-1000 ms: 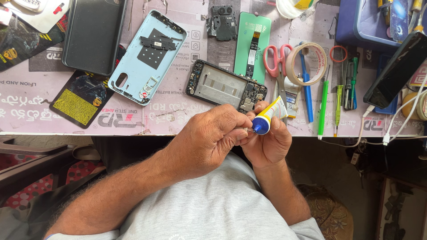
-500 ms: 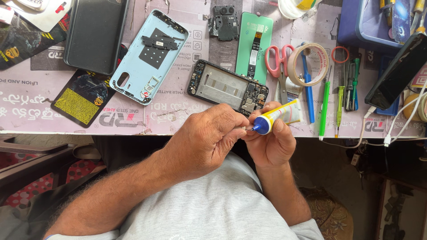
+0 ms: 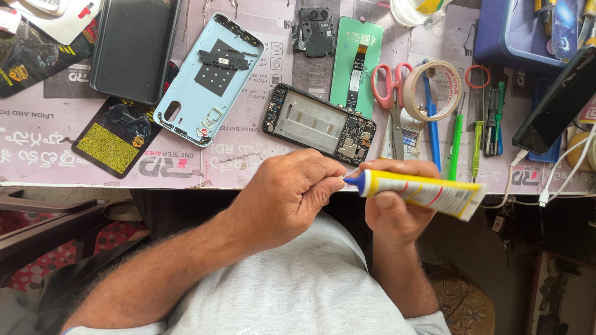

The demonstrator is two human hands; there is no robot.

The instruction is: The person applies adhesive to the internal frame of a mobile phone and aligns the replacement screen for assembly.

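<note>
the yellow-and-white glue tube (image 3: 422,193) (blue collar, cap seemingly off) lies near-horizontal, nozzle pointing left, above the lap.

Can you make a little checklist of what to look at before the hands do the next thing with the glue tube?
1. Glue tube held firmly in right hand: ok.
2. Left hand fingers at the tube's blue tip: ok.
3. Cap off or on: cannot tell, fingers hide it.
4. Open phone frame lying flat on the table, within reach: ok.
5. Glue on fingers: cannot tell.
</note>
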